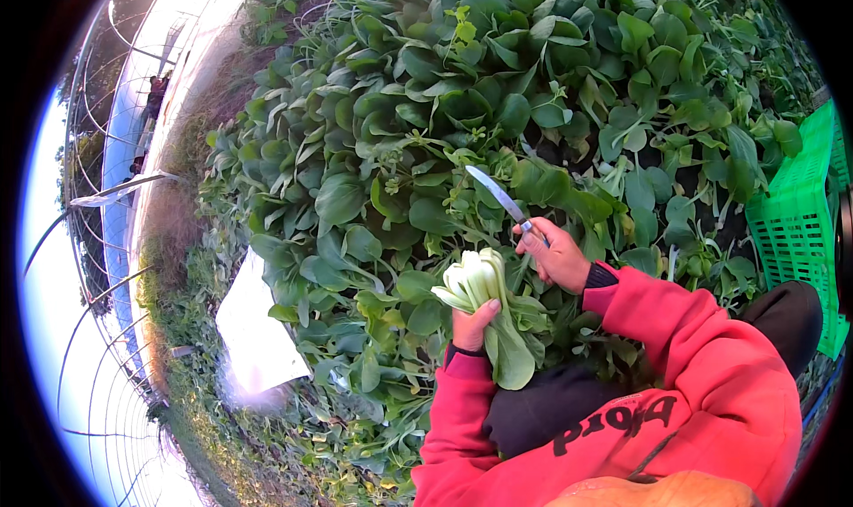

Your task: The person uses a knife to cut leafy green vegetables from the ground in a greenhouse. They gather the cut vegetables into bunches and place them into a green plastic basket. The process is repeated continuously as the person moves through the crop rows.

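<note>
In the head view, my left hand (pixel 475 324) grips a bunch of bok choy (pixel 474 282) by its pale stalks. The cut, whitish base points up and away from me, and the green leaves hang over my wrist towards my knee. My right hand (pixel 552 252) is closed round the handle of a knife with a curved blade (pixel 496 192), just right of the bunch. The blade points up and to the left, apart from the bunch, over the leafy plants (pixel 433 140) growing in front of me. Most of the handle is hidden by my fingers.
A green plastic crate (pixel 796 234) stands tilted at the right, beside my knee. A bright white sheet (pixel 256 330) lies among the plants on the left. Curved hoops (pixel 86 314) of a bare tunnel frame rise at the far left. Loose leaves and dark soil show near the crate.
</note>
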`<move>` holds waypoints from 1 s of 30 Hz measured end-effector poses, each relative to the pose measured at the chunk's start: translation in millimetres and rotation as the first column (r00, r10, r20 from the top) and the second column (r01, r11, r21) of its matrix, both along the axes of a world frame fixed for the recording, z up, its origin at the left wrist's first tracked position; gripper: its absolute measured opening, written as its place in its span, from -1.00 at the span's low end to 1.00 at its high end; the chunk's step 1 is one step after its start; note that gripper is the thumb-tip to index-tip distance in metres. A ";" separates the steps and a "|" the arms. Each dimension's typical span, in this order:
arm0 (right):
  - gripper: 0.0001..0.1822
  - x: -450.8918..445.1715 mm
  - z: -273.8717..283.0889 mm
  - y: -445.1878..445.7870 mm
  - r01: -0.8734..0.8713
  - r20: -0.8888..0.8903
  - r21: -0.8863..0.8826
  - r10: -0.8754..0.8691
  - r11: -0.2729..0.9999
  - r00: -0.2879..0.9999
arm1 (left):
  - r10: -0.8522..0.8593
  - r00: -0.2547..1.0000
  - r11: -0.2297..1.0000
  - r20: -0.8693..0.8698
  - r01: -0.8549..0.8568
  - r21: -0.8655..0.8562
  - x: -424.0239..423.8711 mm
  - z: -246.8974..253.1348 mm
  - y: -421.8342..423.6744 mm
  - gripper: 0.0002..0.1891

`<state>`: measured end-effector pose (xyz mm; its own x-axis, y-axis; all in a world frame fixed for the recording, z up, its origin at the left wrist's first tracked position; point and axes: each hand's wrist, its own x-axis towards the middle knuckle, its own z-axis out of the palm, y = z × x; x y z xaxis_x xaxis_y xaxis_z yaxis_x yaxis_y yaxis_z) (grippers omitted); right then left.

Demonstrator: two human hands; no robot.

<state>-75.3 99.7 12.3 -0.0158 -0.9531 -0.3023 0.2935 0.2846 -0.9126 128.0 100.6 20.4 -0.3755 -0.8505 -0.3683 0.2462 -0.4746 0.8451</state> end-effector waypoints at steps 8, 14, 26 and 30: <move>-0.66 -9.7 -89.7 -24.4 0.125 -0.556 0.271 0.049 0.954 0.830 | 0.250 0.960 0.960 0.125 -0.230 -0.157 77.1 29.3 20.8 -0.30; -0.67 114.1 -50.8 37.5 -0.783 -0.620 0.367 0.759 0.502 0.196 | 0.276 0.952 0.952 0.130 -0.253 -0.170 104.8 32.6 25.1 -0.22; -0.73 -26.8 -75.0 -20.1 0.251 -0.489 0.189 -0.131 0.949 0.862 | 0.246 0.955 0.954 0.169 -0.208 -0.215 126.3 26.2 32.3 -0.23; -0.70 3.0 -93.6 -13.6 0.037 -0.720 0.176 0.104 0.984 0.686 | 0.009 0.983 0.972 0.181 0.034 -0.234 87.3 37.1 10.4 -0.12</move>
<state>-72.3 86.1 -81.2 -0.2654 -0.8946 -0.3595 -0.4515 0.4447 -0.7735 215.4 111.0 57.5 -0.3329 -0.9167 -0.2209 0.0752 -0.2594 0.9628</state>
